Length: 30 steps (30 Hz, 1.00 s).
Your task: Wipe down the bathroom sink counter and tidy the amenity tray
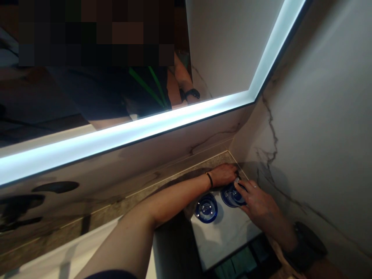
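Both hands are tucked into the far corner of the counter [122, 207], under the lit mirror [116, 135]; the right hand [257, 201] is wrapped around a blue glass [232, 195] standing on the white tray [229, 232], fingers curled on its rim; the left hand [225, 174] reaches behind that glass, touching it, though I cannot tell whether it grips; a second blue glass [206, 208] stands just beside, untouched

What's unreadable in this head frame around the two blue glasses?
- Far blue glass: partly covered by the right hand and left hand; grip unclear.
- Left fingers: hidden behind that glass.
- Near blue glass: contents unclear, glare.
- White tray: front edge lost in shadow.
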Each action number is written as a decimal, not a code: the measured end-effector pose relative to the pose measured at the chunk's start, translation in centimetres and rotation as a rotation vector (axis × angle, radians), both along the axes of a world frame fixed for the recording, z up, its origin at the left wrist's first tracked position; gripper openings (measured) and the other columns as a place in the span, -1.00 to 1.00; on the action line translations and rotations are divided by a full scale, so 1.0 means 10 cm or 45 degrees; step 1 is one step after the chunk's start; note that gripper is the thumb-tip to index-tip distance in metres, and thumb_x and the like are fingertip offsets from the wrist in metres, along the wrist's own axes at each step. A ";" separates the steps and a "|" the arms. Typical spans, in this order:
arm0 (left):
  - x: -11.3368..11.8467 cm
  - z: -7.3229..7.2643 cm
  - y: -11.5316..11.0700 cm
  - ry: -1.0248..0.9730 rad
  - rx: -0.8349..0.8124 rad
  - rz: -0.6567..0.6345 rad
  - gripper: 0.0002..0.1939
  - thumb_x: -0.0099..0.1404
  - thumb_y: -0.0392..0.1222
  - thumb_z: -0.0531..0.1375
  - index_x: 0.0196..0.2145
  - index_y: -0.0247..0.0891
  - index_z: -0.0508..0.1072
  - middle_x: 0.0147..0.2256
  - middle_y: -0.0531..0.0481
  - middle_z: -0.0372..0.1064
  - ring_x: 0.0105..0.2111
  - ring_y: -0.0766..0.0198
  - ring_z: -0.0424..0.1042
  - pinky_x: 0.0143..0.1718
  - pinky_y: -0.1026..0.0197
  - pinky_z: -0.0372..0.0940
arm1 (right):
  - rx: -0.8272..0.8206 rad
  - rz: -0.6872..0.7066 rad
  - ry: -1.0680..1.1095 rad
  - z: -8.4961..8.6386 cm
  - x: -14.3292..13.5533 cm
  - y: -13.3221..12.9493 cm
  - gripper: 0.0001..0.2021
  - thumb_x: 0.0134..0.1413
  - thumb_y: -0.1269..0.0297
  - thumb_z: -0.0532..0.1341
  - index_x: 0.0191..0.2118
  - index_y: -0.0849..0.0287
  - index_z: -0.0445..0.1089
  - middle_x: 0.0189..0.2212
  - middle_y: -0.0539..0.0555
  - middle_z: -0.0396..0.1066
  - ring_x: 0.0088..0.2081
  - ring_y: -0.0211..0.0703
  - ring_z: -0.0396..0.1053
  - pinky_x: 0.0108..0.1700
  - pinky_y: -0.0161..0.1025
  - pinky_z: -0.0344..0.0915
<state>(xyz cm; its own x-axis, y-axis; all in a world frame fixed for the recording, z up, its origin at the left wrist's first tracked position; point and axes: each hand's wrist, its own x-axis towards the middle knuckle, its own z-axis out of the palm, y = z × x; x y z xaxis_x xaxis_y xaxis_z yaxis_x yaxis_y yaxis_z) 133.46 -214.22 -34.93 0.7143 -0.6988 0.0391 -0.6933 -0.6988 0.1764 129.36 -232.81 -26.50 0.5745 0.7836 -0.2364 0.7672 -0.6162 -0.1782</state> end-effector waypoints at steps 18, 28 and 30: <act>-0.52 0.31 0.60 0.304 0.217 0.166 -0.81 0.30 -0.32 0.13 -0.32 -0.28 0.56 -0.34 -0.15 0.51 -0.36 0.17 0.49 -0.44 0.26 0.29 | -0.016 -0.032 0.040 0.10 0.02 0.06 -0.36 0.00 0.51 0.33 0.23 0.31 0.20 0.12 0.21 0.25 0.12 0.09 0.18 0.12 -0.03 0.36; -1.24 0.44 0.84 0.439 0.342 0.433 -0.79 0.24 -0.41 0.10 -0.40 -0.41 0.55 -0.39 -0.27 0.51 -0.38 0.05 0.52 -0.37 0.13 0.39 | -0.106 -0.068 0.077 0.12 0.05 0.11 -0.39 0.03 0.49 0.32 0.23 0.33 0.21 0.13 0.21 0.25 0.13 0.11 0.18 0.12 -0.01 0.35; -1.39 0.47 0.79 0.449 0.354 0.492 -0.78 0.22 -0.45 0.09 -0.40 -0.45 0.55 -0.39 -0.31 0.50 -0.38 0.04 0.53 -0.37 0.13 0.39 | -0.109 -0.057 0.071 0.09 0.06 0.10 -0.39 0.03 0.49 0.31 0.23 0.34 0.21 0.13 0.21 0.26 0.13 0.11 0.19 0.14 -0.01 0.33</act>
